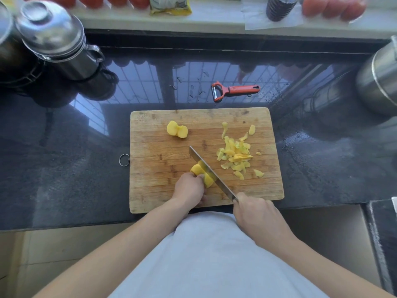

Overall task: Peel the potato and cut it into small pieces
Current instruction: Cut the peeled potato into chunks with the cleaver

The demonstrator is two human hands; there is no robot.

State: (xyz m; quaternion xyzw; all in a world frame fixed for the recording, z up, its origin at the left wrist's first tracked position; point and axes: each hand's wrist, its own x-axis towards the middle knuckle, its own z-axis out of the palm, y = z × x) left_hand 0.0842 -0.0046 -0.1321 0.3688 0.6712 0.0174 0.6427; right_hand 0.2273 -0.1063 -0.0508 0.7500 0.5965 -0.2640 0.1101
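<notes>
knife (pixel 211 174) handle hidden in right hand (pixel 255 214) grip

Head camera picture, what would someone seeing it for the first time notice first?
The eye lands on the wooden cutting board at centre, where the left hand holds a peeled yellow potato while the right hand slices it with a long knife. A heap of peelings lies on the board's right side, with two cut potato pieces near its far edge. A red peeler rests beyond the board on the glossy dark counter.
</notes>
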